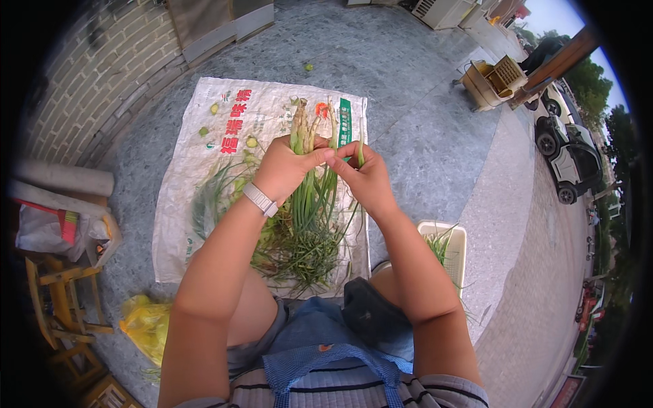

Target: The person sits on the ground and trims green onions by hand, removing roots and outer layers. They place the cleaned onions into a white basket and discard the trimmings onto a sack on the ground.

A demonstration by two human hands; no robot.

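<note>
My left hand (282, 166) is closed around a bunch of scallions (316, 194), their pale root ends pointing away from me and the green leaves hanging toward me. Right beside it, my right hand (371, 178) pinches a single scallion stalk (361, 153), the thumbs of both hands nearly meeting. Below the bunch lies a heap of scallion greens (303, 255) on a flattened white woven sack (178, 217). Loose leaves and yellowish scraps (252, 141) are scattered on the sack's left side. A watch sits on my left wrist.
A cream plastic basket (462, 255) with greens stands by my right knee. At my left are a yellow plastic bag (148, 325) and a wooden stool (64, 277). Farther off stand a yellow mop bucket (479, 85), a brick wall (112, 58) and a parked car (575, 160).
</note>
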